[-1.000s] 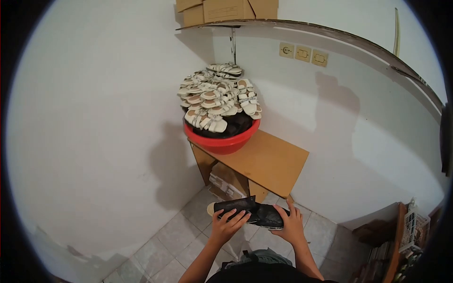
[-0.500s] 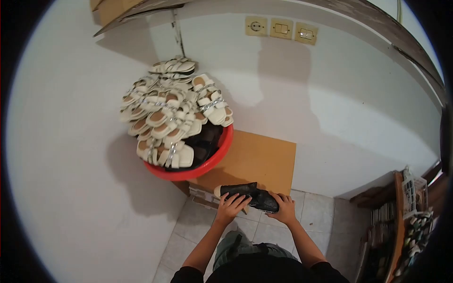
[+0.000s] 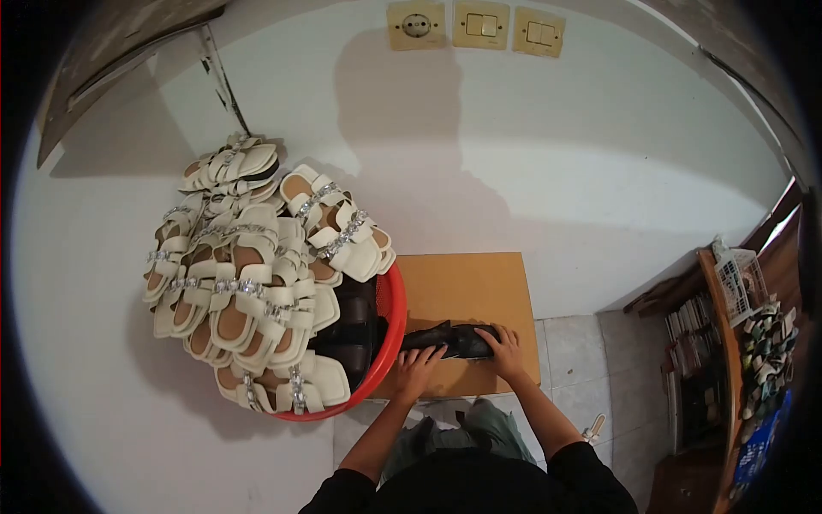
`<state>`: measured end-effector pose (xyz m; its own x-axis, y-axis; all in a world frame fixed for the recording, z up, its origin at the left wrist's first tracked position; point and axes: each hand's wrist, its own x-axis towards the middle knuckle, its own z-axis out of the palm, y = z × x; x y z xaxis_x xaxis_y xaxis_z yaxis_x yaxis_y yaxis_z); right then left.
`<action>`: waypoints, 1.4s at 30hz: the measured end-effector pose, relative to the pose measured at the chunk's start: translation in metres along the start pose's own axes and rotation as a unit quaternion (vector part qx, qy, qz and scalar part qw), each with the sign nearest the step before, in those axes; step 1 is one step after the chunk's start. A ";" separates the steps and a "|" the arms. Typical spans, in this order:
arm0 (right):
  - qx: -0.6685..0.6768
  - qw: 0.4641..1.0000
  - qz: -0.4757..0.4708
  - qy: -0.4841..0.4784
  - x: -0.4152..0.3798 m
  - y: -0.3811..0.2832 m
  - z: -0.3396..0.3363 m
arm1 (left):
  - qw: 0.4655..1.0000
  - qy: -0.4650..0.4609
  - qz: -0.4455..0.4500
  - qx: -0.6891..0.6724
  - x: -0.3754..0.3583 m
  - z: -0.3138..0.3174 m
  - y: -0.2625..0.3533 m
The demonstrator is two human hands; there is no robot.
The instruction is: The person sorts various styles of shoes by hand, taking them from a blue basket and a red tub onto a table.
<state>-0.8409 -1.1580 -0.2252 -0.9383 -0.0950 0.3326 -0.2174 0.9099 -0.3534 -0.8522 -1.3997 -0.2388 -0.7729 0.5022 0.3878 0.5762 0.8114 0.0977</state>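
A pair of black sandals, or one long dark piece of footwear (image 3: pixel 460 341), lies across the tabletop beside the red basket; its exact make is hard to see. Its left end is held by my left hand (image 3: pixel 419 370), fingers laid over the near edge. My right hand (image 3: pixel 505 353) grips the right end, with the thumb underneath or hidden. Close to my left hand rises the rim of the red basket (image 3: pixel 393 330), heaped with white sandals (image 3: pixel 244 300) that have shiny decorated straps. More black footwear (image 3: pixel 347 321) shows inside the basket under the white ones.
The wooden table (image 3: pixel 467 278) stands against the white wall. To the right is a shelf (image 3: pixel 717 343) with a white plastic basket (image 3: pixel 741 278) and a heap of small footwear (image 3: pixel 769 355) on it. A single light sandal (image 3: pixel 594 427) lies on the tiled floor.
Both hands have brought the black footwear forward and down onto the tabletop, right next to the basket. The view has moved closer to the table and the heap of sandals.
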 end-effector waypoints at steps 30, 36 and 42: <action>-0.091 0.996 0.011 0.003 0.156 0.011 0.090 | 0.959 0.043 -0.158 -0.233 0.082 0.065 -0.052; -0.098 0.994 0.024 0.032 0.172 0.008 0.101 | 0.959 0.074 -0.124 -0.242 0.069 0.081 -0.053; -0.084 0.996 0.016 0.004 0.172 0.011 0.089 | 0.960 0.044 -0.139 -0.238 0.063 0.082 -0.050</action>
<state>-1.0286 -1.1999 -0.2501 -0.9416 -0.0620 0.3310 -0.1385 0.9673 -0.2127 -0.9519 -1.3840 -0.2946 -0.9010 0.2418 0.3603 0.4234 0.6717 0.6079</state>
